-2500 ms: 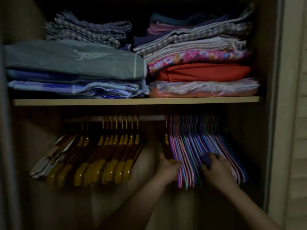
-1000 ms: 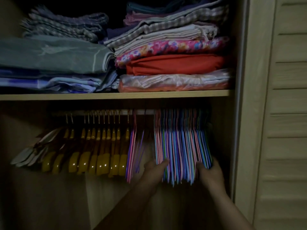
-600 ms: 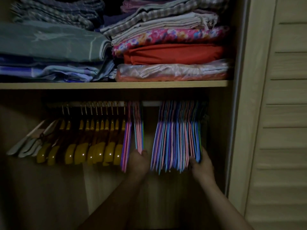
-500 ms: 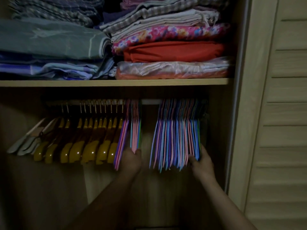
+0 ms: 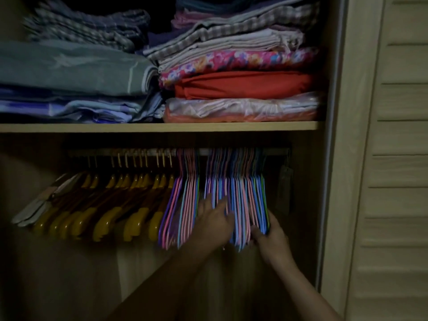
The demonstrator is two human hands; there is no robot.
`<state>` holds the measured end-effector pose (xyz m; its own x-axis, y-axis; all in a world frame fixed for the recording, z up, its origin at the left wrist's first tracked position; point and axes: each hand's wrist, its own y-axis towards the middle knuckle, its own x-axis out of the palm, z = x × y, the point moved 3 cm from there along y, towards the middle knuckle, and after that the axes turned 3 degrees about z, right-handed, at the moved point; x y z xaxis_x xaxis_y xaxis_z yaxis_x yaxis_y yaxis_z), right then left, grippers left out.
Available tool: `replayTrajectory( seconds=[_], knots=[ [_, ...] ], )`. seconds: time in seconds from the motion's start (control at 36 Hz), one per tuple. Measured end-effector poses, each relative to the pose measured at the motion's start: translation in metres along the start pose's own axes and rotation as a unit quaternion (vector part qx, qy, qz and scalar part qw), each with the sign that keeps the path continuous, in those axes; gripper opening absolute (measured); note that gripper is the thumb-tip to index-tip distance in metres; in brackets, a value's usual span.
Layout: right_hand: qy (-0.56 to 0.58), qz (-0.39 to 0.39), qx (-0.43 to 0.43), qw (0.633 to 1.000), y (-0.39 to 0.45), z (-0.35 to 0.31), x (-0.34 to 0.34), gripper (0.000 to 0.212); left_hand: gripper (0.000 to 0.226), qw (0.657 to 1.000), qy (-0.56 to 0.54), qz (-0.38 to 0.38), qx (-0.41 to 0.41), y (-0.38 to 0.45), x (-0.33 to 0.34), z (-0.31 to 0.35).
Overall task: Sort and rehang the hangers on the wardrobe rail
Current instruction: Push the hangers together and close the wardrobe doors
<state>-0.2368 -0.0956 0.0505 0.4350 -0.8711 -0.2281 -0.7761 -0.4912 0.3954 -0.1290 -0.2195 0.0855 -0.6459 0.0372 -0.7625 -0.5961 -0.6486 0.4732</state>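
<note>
Coloured hangers hang in a tight bunch on the wardrobe rail, right half, under the shelf. A smaller bunch of coloured hangers hangs just left of them, small gap between the two. Wooden hangers fill the left half of the rail, swung out leftward, touching the small bunch at its left edge.

My left hand reaches up into the gap, fingers fairly straight and spread, pressing against the left face of the big bunch; not curled round anything I can see. My right hand is at the bottom right corner of the big bunch, fingers curled round the lower ends of the rightmost hangers, thumb on the near side, gripping them.

Folded fabrics sit on the shelf above: grey-green stack left, floral and red stack right, a plastic-wrapped bundle at the bottom. Slatted door on the far right. Lighting dim, finer finger detail unclear.
</note>
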Motion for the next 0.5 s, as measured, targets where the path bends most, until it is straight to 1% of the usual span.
replayTrajectory(
  seconds=[0.06, 0.11, 0.19, 0.25, 0.33, 0.44, 0.5],
  knots=[
    [-0.008, 0.028, -0.005, 1.000, 0.003, -0.002, 0.000, 0.056, 0.060, 0.999, 0.037, -0.030, 0.001, 0.003, 0.006, 0.001],
    [-0.030, 0.070, -0.007, 0.997, 0.006, -0.003, -0.002, 0.056, 0.058, 0.998, 0.017, -0.053, -0.025, 0.004, 0.008, 0.001],
    [-0.032, 0.113, 0.018, 0.993, 0.006, 0.001, -0.006, 0.055, 0.054, 0.998, 0.020, -0.027, -0.049, 0.002, 0.004, -0.004],
    [-0.020, 0.131, 0.033, 0.991, 0.005, 0.005, -0.010, 0.053, 0.055, 0.996, 0.079, 0.010, -0.050, -0.001, -0.003, -0.010],
    [-0.018, 0.178, 0.026, 0.984, 0.005, 0.010, -0.018, 0.047, 0.057, 0.984, 0.161, 0.054, -0.046, -0.006, -0.014, -0.018],
    [-0.002, 0.201, 0.059, 0.978, 0.005, 0.016, -0.025, 0.048, 0.058, 0.981, 0.168, 0.059, -0.076, -0.008, -0.022, -0.023],
    [-0.028, 0.195, 0.084, 0.977, 0.006, 0.014, -0.028, 0.053, 0.060, 0.981, 0.166, 0.054, -0.080, -0.009, -0.023, -0.023]
  ],
)
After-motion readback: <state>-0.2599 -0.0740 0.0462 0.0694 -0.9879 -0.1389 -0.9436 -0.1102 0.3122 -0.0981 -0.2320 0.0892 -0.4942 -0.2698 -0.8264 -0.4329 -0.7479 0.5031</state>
